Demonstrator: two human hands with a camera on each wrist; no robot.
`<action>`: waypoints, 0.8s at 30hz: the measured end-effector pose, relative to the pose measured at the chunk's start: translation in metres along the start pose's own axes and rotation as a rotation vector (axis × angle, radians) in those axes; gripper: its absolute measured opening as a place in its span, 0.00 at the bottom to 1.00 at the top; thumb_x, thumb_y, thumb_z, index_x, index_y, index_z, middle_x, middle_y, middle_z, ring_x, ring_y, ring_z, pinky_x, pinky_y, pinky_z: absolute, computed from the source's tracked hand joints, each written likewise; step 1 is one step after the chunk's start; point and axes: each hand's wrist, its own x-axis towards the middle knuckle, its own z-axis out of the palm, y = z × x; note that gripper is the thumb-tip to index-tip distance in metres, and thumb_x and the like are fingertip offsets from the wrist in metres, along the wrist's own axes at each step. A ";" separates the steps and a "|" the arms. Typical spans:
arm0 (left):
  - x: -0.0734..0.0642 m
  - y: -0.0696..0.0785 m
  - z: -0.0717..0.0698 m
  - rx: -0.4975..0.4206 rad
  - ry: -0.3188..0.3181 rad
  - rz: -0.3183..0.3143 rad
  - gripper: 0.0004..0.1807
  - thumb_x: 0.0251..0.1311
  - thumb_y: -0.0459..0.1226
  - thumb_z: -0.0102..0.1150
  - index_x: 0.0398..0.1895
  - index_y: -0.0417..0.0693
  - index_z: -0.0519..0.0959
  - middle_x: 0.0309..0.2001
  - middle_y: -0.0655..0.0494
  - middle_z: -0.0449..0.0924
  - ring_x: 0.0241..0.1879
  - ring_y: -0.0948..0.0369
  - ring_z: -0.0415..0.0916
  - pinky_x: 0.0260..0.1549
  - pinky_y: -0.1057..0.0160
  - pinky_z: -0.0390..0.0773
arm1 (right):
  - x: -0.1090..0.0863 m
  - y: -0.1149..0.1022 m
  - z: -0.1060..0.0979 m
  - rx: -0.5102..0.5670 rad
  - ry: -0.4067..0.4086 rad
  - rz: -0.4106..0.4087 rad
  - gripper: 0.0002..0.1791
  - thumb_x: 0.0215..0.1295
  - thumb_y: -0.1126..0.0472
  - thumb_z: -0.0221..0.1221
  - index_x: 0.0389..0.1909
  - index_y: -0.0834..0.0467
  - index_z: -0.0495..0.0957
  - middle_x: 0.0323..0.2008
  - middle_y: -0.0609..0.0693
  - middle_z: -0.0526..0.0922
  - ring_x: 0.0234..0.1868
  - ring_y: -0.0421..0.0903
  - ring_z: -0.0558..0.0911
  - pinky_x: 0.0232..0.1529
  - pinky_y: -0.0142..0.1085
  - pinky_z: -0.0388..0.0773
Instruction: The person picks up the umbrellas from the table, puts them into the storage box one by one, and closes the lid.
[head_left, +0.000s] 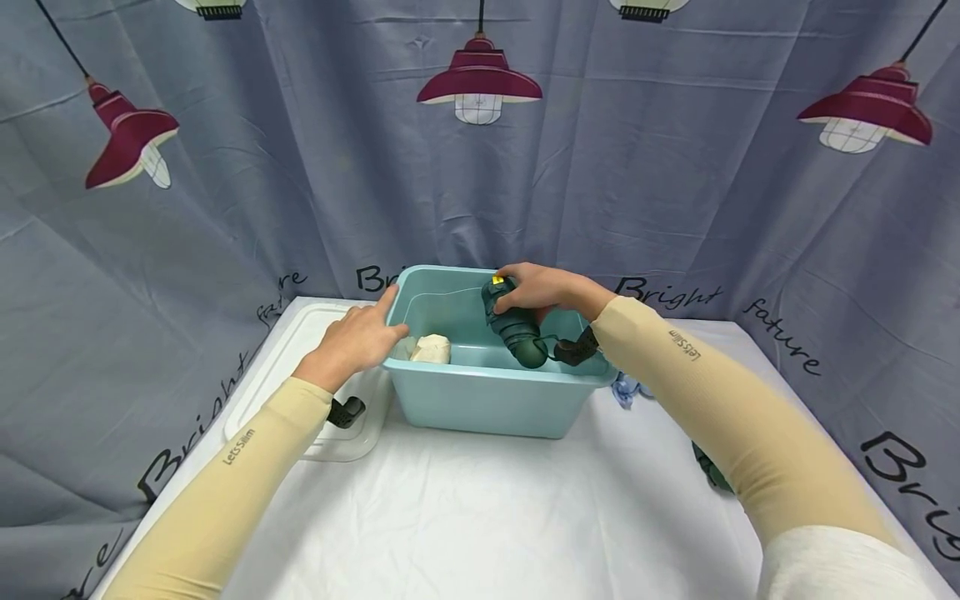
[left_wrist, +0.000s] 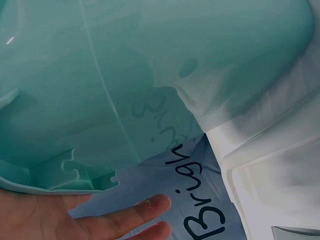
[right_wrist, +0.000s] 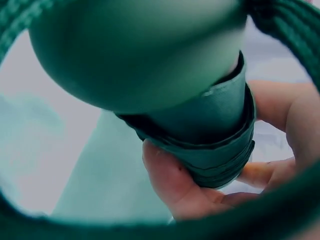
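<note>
My right hand (head_left: pixel 536 287) grips a folded dark green umbrella (head_left: pixel 517 333) by its wrapped canopy. The umbrella tilts over the inside of a light teal plastic bin (head_left: pixel 480 404), rounded handle end toward me. In the right wrist view, the handle (right_wrist: pixel 145 55) and its cord loop fill the near side, while the thumb and fingers wrap the canopy behind. My left hand (head_left: pixel 356 342) rests at the bin's left rim with fingers extended; in the left wrist view the fingers (left_wrist: pixel 135 215) stretch outside the wall. A cream-coloured bundle (head_left: pixel 431 348) lies inside the bin's left end.
A white lid (head_left: pixel 307 333) lies on the white-covered table (head_left: pixel 480 517), left of the bin. Something blue (head_left: pixel 628 390) sits by the bin's right side. A dark green item (head_left: pixel 708 467) is partly hidden by my right arm. A grey-blue printed curtain (head_left: pixel 480 200) hangs behind.
</note>
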 end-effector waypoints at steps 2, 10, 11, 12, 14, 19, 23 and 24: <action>0.000 -0.001 0.000 -0.001 0.000 0.000 0.44 0.68 0.56 0.42 0.83 0.63 0.37 0.71 0.39 0.67 0.67 0.41 0.66 0.51 0.39 0.71 | 0.005 -0.002 0.003 -0.017 -0.013 0.005 0.44 0.67 0.54 0.62 0.80 0.53 0.51 0.67 0.60 0.66 0.39 0.48 0.84 0.34 0.40 0.84; -0.001 -0.003 -0.002 0.003 -0.003 -0.008 0.44 0.68 0.56 0.42 0.83 0.63 0.38 0.72 0.39 0.67 0.68 0.41 0.65 0.52 0.38 0.71 | 0.027 -0.009 0.015 -0.079 -0.089 0.035 0.44 0.69 0.54 0.61 0.80 0.52 0.50 0.68 0.58 0.66 0.41 0.47 0.84 0.38 0.40 0.84; -0.001 -0.003 -0.002 0.003 -0.003 -0.009 0.44 0.68 0.56 0.42 0.83 0.63 0.37 0.72 0.39 0.67 0.68 0.41 0.66 0.51 0.38 0.71 | 0.029 -0.010 0.017 -0.087 -0.098 0.038 0.44 0.69 0.54 0.60 0.80 0.52 0.50 0.69 0.58 0.66 0.41 0.46 0.84 0.38 0.40 0.84; -0.001 -0.003 -0.002 0.003 -0.004 -0.010 0.44 0.68 0.56 0.42 0.83 0.63 0.37 0.72 0.39 0.67 0.68 0.41 0.65 0.51 0.39 0.71 | 0.032 -0.010 0.019 -0.085 -0.112 0.049 0.44 0.69 0.54 0.60 0.81 0.52 0.49 0.69 0.58 0.65 0.40 0.47 0.85 0.37 0.41 0.84; 0.000 -0.003 -0.002 0.004 -0.008 -0.012 0.44 0.68 0.56 0.41 0.83 0.64 0.37 0.72 0.40 0.67 0.68 0.42 0.66 0.50 0.40 0.72 | 0.036 -0.011 0.023 -0.099 -0.128 0.064 0.45 0.69 0.55 0.60 0.81 0.52 0.47 0.71 0.58 0.63 0.41 0.47 0.85 0.37 0.41 0.85; 0.001 0.000 -0.002 0.006 -0.013 -0.015 0.44 0.68 0.56 0.41 0.83 0.64 0.36 0.72 0.40 0.67 0.64 0.43 0.70 0.45 0.44 0.73 | 0.044 -0.010 0.030 -0.123 -0.168 0.090 0.45 0.70 0.55 0.60 0.81 0.52 0.47 0.72 0.58 0.61 0.49 0.49 0.84 0.39 0.41 0.85; 0.001 0.001 -0.001 0.003 -0.013 -0.017 0.44 0.68 0.56 0.41 0.83 0.64 0.36 0.72 0.39 0.66 0.64 0.44 0.71 0.45 0.44 0.74 | 0.052 -0.007 0.037 -0.137 -0.199 0.101 0.44 0.69 0.56 0.60 0.81 0.54 0.49 0.70 0.58 0.63 0.52 0.51 0.83 0.40 0.42 0.85; 0.001 0.002 -0.001 0.003 -0.012 -0.018 0.44 0.68 0.56 0.41 0.83 0.64 0.36 0.72 0.40 0.66 0.64 0.44 0.71 0.46 0.44 0.74 | 0.054 -0.006 0.039 -0.140 -0.207 0.104 0.44 0.69 0.56 0.60 0.81 0.54 0.49 0.70 0.58 0.64 0.52 0.50 0.83 0.40 0.42 0.85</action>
